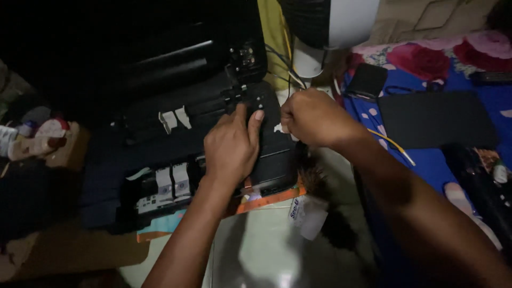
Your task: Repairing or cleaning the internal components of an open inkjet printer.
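Printer (176, 122) left of bedspread (426, 160)

A white fan base (308, 58) stands near a blue floral bedsheet (426, 160).

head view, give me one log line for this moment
left hand: flat on black printer, open | right hand: closed at printer's right edge by cables | cartridges: exposed in front bay | lighting: dim

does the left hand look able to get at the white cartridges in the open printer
Probably yes: the left hand rests on the black printer lid just right of the white cartridges, with nothing visible lying between them.
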